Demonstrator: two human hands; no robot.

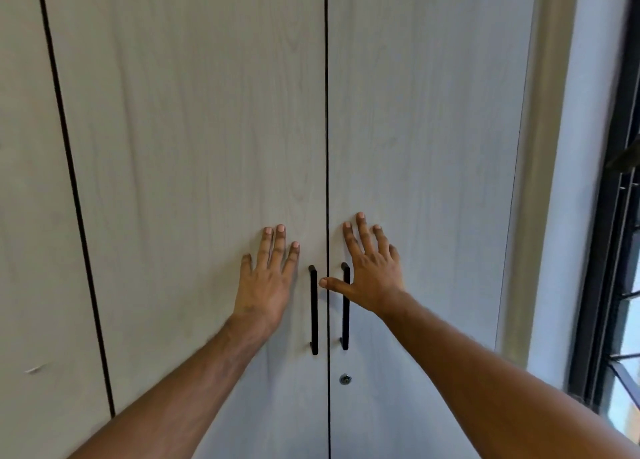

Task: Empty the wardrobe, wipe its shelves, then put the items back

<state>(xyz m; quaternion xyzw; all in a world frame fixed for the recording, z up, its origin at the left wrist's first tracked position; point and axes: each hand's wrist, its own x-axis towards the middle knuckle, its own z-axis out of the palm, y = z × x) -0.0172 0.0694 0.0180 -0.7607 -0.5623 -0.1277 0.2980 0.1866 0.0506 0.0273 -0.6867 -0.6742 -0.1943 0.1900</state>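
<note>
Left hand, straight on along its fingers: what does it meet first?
Nothing in that line: the left hand lies flat on the pale wood-grain wardrobe door, fingers pointing up bare panel. The black bar handle sits beside it.

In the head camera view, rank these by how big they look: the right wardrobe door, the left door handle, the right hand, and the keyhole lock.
1. Right wardrobe door, by far the largest.
2. Right hand and left door handle: the handle looks longer but much thinner, and the hand is nearer the camera, so unranked.
3. Keyhole lock, smallest.
</note>
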